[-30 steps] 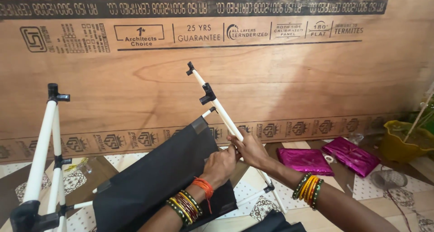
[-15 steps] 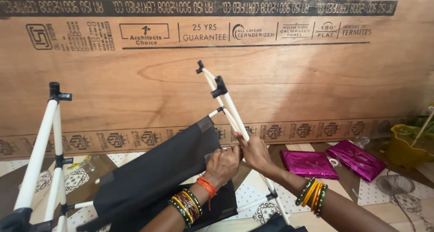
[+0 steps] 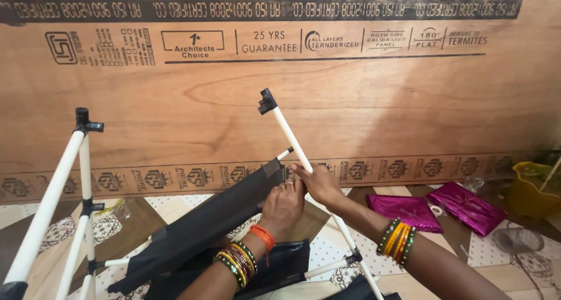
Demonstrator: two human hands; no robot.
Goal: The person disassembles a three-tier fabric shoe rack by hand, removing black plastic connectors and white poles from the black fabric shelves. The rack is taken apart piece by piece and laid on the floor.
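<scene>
Both hands pinching: right hand (image 3: 318,182) gripping white rack pole (image 3: 290,138), left hand (image 3: 284,203) closed on black fabric shelf (image 3: 216,218) beside it. Frame up; fabric only half attached.

left hand (image 3: 282,202): raised, fingers curled shut, bangled wrist | right hand (image 3: 315,183): beside it, touching, fingers closed, forearm angled inward

The floor (image 3: 491,259) is patterned tile with wood-toned panels. Directly on it, to the right of the fingers (image 3: 298,172), lie two magenta foil packets (image 3: 432,209); beyond them stands a yellow pot (image 3: 532,189). A plywood sheet (image 3: 350,119) stands on edge behind the fingers.
</scene>
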